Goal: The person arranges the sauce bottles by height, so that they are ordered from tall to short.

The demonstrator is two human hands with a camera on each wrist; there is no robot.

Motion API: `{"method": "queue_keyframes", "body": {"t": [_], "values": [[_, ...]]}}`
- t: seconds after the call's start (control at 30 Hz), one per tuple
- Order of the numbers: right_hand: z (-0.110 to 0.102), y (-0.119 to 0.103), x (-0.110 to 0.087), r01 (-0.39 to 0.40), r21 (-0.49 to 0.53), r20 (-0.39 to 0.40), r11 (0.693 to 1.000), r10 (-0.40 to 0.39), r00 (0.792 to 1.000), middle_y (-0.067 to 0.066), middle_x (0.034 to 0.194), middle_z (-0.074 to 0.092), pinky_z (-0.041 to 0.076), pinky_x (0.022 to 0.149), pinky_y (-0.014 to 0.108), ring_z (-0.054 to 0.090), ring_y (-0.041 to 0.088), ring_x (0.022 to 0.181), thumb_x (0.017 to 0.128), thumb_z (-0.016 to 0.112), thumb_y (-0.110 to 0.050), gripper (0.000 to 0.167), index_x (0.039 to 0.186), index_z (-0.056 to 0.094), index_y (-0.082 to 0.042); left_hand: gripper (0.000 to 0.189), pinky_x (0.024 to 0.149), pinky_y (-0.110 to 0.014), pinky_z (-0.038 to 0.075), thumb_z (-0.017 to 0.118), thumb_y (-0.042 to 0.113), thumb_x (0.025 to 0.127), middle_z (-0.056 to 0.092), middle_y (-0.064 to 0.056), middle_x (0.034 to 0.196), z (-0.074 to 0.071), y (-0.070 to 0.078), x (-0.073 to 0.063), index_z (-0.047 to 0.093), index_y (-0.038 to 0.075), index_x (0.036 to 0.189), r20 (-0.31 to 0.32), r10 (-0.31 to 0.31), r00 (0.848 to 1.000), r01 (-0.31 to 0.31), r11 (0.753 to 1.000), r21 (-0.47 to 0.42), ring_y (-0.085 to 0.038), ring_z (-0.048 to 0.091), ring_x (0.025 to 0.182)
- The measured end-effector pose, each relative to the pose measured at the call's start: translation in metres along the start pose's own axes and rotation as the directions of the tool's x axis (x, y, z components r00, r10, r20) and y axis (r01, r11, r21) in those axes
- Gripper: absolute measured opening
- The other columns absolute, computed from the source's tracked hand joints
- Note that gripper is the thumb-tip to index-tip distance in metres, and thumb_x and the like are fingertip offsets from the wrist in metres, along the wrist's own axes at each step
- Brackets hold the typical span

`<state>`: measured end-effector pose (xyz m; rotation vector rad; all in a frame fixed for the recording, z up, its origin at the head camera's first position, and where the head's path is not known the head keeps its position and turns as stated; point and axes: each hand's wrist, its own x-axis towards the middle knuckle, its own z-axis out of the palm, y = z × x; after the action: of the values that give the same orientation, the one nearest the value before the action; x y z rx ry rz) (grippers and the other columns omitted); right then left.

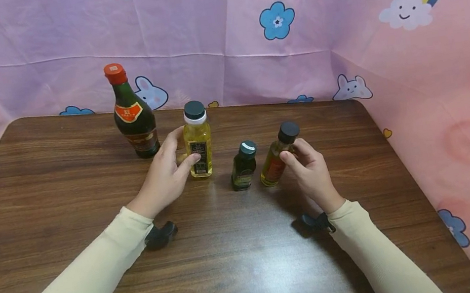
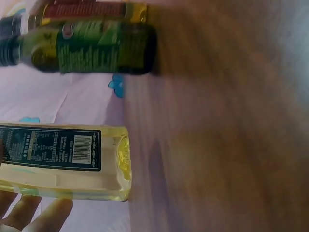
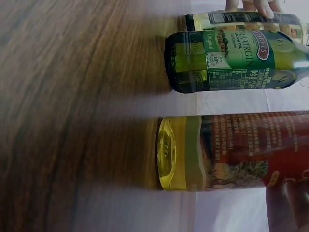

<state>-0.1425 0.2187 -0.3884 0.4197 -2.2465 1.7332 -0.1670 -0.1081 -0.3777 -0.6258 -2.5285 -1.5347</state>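
Observation:
My left hand (image 1: 165, 173) grips a clear rectangular bottle of yellow oil (image 1: 197, 137) with a dark green cap, thumb across its dark label. In the left wrist view a barcode shows on that label. My right hand (image 1: 312, 170) holds an oil bottle with a red label (image 1: 272, 166) and black cap, which leans a little to the right in the head view. Whether either held bottle's base touches the table is hard to tell. Between them a small green olive oil bottle (image 1: 243, 168) stands upright, untouched. Its Extra Virgin label reads clearly in the right wrist view.
A tall dark bottle (image 1: 134, 116) with a red cap stands behind and left of my left hand. Everything is on a brown wooden table (image 1: 219, 282). Pink and purple printed cloth (image 1: 199, 34) hangs along the back and sides. Black wrist mounts (image 1: 161, 236) sit under both wrists.

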Motion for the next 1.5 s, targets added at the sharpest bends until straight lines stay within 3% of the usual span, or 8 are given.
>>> {"method": "queue_keyframes", "body": {"t": [0.3, 0.63, 1.1, 1.5], "values": [[0.001, 0.000, 0.000, -0.019, -0.001, 0.003, 1.000, 0.019, 1.000, -0.005, 0.114, 0.066, 0.048, 0.107, 0.043, 0.062, 0.016, 0.114, 0.101, 0.064, 0.000, 0.027, 0.128, 0.066, 0.003, 0.063, 0.116, -0.057, 0.035, 0.065, 0.016, 0.103, 0.045, -0.019, 0.154, -0.007, -0.005, 0.020, 0.034, 0.002, 0.156, -0.060, -0.013, 0.998, 0.014, 1.000, 0.020, -0.036, 0.045, 0.140], [0.002, 0.001, -0.002, -0.024, 0.003, -0.002, 1.000, 0.024, 1.000, -0.005, 0.114, 0.066, 0.050, 0.104, 0.033, 0.062, 0.016, 0.113, 0.101, 0.064, 0.000, 0.027, 0.127, 0.066, 0.003, 0.062, 0.114, -0.056, 0.038, 0.064, 0.017, 0.104, 0.046, -0.018, 0.153, -0.009, -0.023, 0.037, 0.035, 0.006, 0.157, -0.089, -0.049, 0.995, 0.052, 0.998, 0.031, -0.035, 0.046, 0.139], [0.002, 0.003, -0.003, 0.011, -0.004, -0.005, 1.000, -0.011, 1.000, -0.002, 0.113, 0.065, 0.052, 0.096, 0.026, 0.064, 0.017, 0.108, 0.101, 0.064, 0.000, 0.027, 0.127, 0.066, 0.003, 0.065, 0.112, -0.056, 0.041, 0.065, 0.017, 0.103, 0.043, -0.018, 0.155, -0.009, -0.039, 0.044, 0.032, 0.007, 0.158, -0.096, -0.089, 0.991, 0.090, 0.996, -0.002, -0.036, 0.047, 0.139], [0.000, 0.002, -0.001, 0.017, -0.002, -0.010, 1.000, -0.017, 1.000, -0.002, 0.112, 0.065, 0.052, 0.096, 0.026, 0.065, 0.015, 0.106, 0.100, 0.064, 0.000, 0.027, 0.127, 0.066, 0.002, 0.066, 0.116, -0.057, 0.036, 0.058, 0.029, 0.107, 0.039, -0.019, 0.157, -0.006, -0.046, 0.049, 0.027, 0.007, 0.160, -0.033, -0.135, 0.990, 0.136, 0.990, 0.030, -0.036, 0.043, 0.142]]}}
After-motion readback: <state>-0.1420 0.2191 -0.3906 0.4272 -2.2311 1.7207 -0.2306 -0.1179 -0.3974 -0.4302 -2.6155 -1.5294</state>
